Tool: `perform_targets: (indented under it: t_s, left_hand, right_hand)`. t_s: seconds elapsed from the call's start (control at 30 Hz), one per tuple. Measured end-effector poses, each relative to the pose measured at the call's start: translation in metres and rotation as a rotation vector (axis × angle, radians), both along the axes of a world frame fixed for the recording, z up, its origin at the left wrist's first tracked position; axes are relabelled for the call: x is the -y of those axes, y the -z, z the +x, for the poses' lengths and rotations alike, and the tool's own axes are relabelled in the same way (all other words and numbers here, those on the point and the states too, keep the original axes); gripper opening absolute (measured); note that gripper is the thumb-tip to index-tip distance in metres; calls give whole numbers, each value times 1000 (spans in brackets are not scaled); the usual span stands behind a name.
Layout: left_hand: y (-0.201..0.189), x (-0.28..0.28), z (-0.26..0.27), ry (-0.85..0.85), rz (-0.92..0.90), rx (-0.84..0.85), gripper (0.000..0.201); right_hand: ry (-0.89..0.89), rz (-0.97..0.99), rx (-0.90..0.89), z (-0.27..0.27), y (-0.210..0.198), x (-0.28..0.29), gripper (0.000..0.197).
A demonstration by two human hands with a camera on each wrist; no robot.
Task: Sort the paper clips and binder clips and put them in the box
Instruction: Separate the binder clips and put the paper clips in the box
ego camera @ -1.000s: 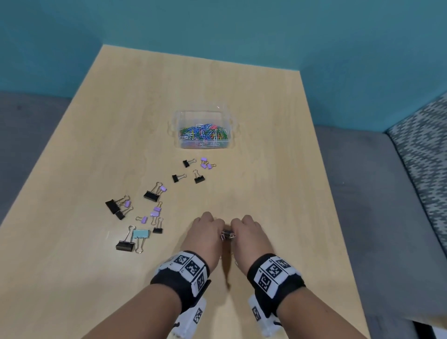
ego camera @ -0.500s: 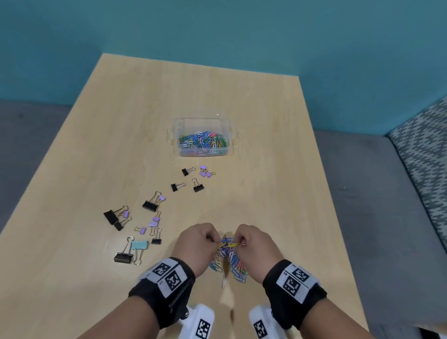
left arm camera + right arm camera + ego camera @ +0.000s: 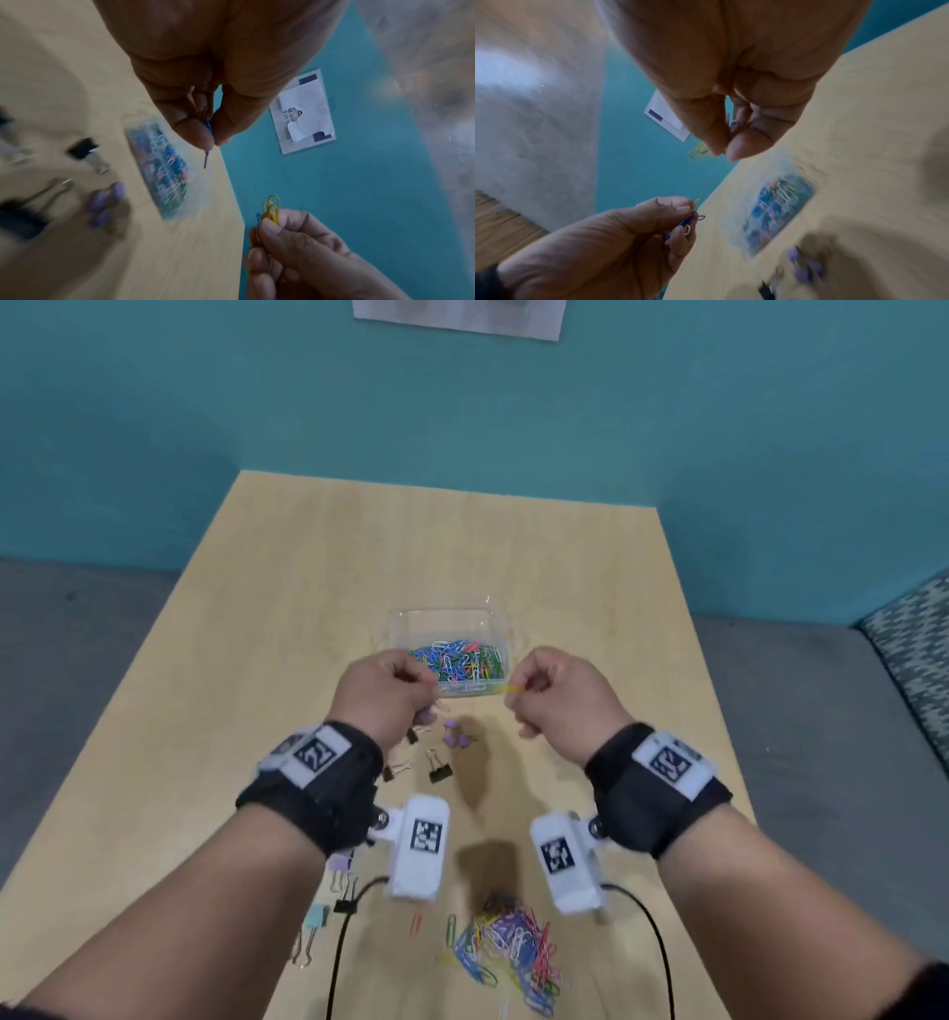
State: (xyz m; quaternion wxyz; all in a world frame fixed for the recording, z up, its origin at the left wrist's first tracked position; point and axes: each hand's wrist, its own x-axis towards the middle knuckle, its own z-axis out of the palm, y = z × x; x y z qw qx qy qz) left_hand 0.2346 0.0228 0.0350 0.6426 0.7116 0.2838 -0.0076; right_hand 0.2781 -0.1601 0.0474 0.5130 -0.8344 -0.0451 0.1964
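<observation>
Paper clips [image 3: 513, 948] lie in a loose, many-coloured heap on the near part of the worktop [image 3: 257, 690], between the two forearms, with a few strays just to its left. More of them fill the clear plastic box [image 3: 447, 629] that stands in the middle of the worktop. Both hands are raised above the worktop, in front of the box in the head view. The left hand [image 3: 382, 693] has its fingers [image 3: 197, 130] curled, thumb and forefinger pinching a small bunch of clips [image 3: 207, 130], one blue and one purple among them. The right hand [image 3: 557, 695] is also curled; its fingers [image 3: 741, 148] pinch a few yellow clips [image 3: 514, 690], with a blue one showing beside them in the left wrist view. The two hands are apart, each with its own bunch.

Binder clips are scattered on the worktop. A black one [image 3: 439, 770] lies just below the hands, small purple ones [image 3: 456, 736] sit near the front of the box, and a pale blue one [image 3: 315, 916] lies near the left forearm, with others partly hidden under that arm. White marker blocks hang from black wrist straps on both arms. A sheet of paper [image 3: 457, 318] is fixed to the teal wall behind the worktop.
</observation>
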Motion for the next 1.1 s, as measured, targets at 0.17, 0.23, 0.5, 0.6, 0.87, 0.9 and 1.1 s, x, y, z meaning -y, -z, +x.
perform_targets:
  t_s: [0.17, 0.23, 0.5, 0.6, 0.87, 0.9, 1.1]
  left_hand:
    - [-4, -17, 56, -26, 123, -3, 27]
    - [-3, -16, 68, 2, 124, -9, 25]
    - [17, -27, 26, 100, 372, -48, 27]
    - [22, -9, -29, 246, 355, -60, 26]
    - [65, 61, -179, 791, 792, -223, 73]
    - [68, 68, -187, 818, 833, -216, 81]
    - [85, 92, -189, 841, 957, -131, 79]
  right_hand:
    - [16, -130, 105, 59, -6, -39, 21]
    - [-12, -174, 107, 70, -1, -51, 16]
    - [-73, -389, 80, 38, 17, -9, 47]
    - [-222, -490, 86, -19, 33, 26, 51]
    - [-703, -748, 124, -175, 82, 76, 94]
    - [-713, -774, 149, -184, 86, 76, 97]
    - [-602, -839, 258, -194, 84, 67, 82]
